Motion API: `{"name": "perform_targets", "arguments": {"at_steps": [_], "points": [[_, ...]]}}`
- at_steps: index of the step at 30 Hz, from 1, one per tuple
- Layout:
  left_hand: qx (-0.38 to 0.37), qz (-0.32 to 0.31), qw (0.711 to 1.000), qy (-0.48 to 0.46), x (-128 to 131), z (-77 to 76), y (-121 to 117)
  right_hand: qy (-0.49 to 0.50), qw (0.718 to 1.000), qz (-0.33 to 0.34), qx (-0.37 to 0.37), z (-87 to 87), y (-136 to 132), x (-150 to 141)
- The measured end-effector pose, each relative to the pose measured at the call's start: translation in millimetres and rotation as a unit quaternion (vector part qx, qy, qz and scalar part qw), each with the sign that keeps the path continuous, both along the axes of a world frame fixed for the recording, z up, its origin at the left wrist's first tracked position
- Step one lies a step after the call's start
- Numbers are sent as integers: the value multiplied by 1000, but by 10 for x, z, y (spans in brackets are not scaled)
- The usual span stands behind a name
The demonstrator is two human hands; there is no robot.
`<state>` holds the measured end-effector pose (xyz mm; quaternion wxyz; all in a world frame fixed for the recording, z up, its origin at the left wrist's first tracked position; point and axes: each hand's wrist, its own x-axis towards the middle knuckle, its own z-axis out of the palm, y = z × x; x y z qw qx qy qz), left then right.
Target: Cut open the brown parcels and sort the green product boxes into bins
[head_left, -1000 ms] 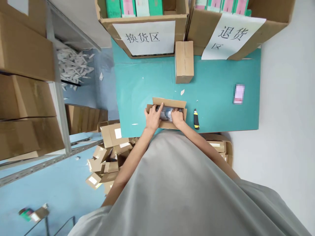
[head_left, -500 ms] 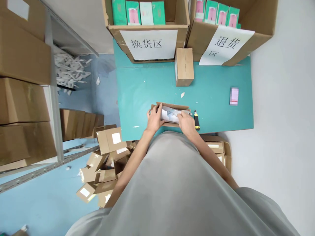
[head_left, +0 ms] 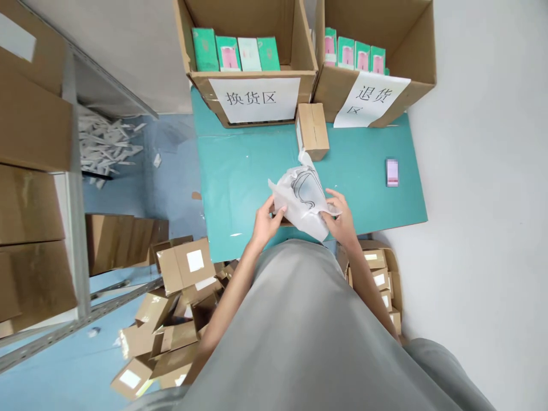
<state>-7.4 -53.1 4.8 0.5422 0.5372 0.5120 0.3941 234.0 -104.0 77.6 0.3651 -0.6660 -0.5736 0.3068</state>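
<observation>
The left hand (head_left: 264,225), thumb and fingers nearly together, pinches the left edge of a crinkly white plastic bag (head_left: 303,195). The bag is over the green table (head_left: 233,188). The right hand (head_left: 343,221), fingers a bit spread, pinches its right edge. Farther right lies a phone (head_left: 392,172).

Along the far edge of a green table (head_left: 231,165), a left bin (head_left: 257,75) and a right bin (head_left: 336,85) are set side by side, each fronted by a lettered sign (head_left: 256,101) and partly filled with small cartons (head_left: 229,56). A closed box (head_left: 311,128) is placed before them; a phone (head_left: 392,172) is laid toward the right. Large boxes (head_left: 34,205) are stacked on a shelf (head_left: 77,228) at left. Loose boxes (head_left: 175,339) are heaped on the floor (head_left: 47,377), and white strips (head_left: 107,142) are piled farther back.
</observation>
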Motion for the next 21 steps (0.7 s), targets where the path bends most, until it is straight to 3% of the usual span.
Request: {"name": "perform_targets", "arguments": {"at_steps": [3,7,10,14,21], "points": [[-41,-16,997,-66,53,10,-15,82,994,54,-37,-70,-1,-86],[-83,-24,992,-88,75,52,-44,135,980,75,-126,-136,10,-124],[-66,-36,994,-81,89,100,-41,157,977,50,-135,-186,63,-107],[-15,-37,998,-37,153,106,-22,117,983,-16,-143,-234,141,-52],[84,-49,991,87,144,4,30,58,994,-5,-95,-219,175,176]]}}
